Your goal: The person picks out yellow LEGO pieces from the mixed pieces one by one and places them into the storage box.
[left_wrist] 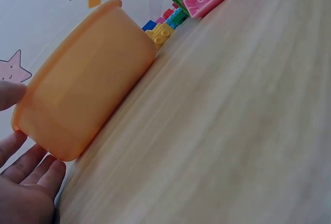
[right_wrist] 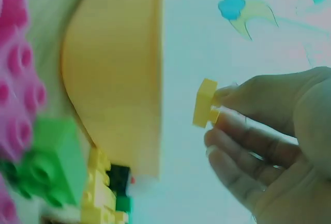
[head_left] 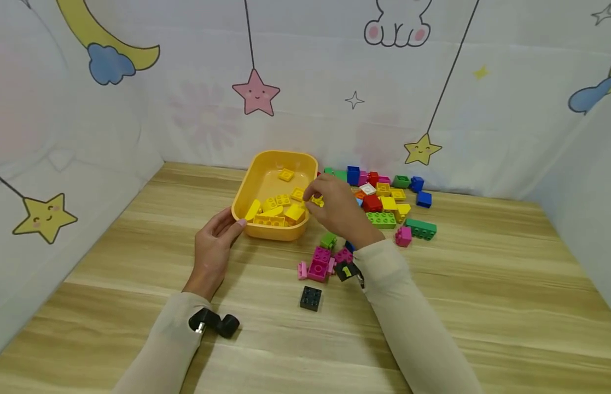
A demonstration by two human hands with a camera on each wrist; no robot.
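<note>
Fingers [right_wrist: 258,140] nearly together, a right hand [head_left: 338,207] pinches a yellow brick [right_wrist: 204,102], seemingly light, stiff and best held by its sides, just above the rim of a tub [head_left: 273,233] the left hand [head_left: 214,247] grips.

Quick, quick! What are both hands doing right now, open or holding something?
Left hand: holding the orange tub by its edge.
Right hand: closed, pinching a small yellow brick.
</note>
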